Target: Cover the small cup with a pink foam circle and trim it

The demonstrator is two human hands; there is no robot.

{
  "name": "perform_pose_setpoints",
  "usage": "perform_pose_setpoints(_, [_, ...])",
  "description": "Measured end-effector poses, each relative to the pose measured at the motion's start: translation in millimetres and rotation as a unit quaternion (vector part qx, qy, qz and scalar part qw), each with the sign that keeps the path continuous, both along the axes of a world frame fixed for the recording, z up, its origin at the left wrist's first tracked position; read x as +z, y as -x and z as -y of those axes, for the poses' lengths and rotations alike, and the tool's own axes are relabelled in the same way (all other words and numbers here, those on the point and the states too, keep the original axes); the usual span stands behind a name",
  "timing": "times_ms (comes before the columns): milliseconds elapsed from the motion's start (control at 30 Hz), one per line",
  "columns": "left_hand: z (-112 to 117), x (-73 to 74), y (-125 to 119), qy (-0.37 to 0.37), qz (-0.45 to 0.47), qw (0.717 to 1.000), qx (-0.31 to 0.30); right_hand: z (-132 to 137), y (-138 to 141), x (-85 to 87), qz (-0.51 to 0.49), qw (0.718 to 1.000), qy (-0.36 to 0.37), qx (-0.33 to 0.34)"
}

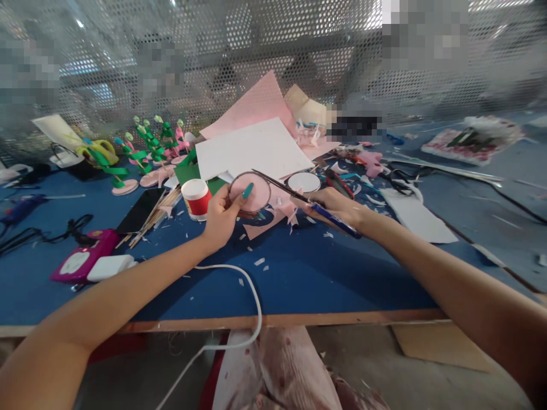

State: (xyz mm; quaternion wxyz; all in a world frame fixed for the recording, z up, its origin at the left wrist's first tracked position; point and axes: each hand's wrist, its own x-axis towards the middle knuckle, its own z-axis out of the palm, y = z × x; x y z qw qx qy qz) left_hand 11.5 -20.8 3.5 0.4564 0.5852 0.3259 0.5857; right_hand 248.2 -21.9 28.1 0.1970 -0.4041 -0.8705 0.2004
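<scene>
My left hand [222, 216] is closed on a round pink disc [250, 193], thumb with a teal nail pressed on its face. My right hand [335, 206] grips blue-handled scissors [294, 195]; the blades are parted and reach to the disc's upper edge. Pink offcuts [273, 219] lie on the blue table [282, 273] just under the disc. A red and white cup [197, 199] stands right beside my left hand.
White sheet [252, 149] and pink sheet [252, 108] lie behind the hands. Green and pink paper flowers [145, 154] stand at left, wooden sticks [156, 215], a phone [139, 209] and a pink device [81, 262] nearby. A white cable [252, 296] hangs over the front edge. Perforated metal wall behind.
</scene>
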Motion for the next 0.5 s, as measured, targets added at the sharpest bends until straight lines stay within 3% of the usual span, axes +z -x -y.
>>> perform_pose_setpoints(500, [-0.5,0.1,1.3,0.01,0.001,1.0,0.013,2.9,-1.5,4.1,0.064,0.996,-0.024,-0.05])
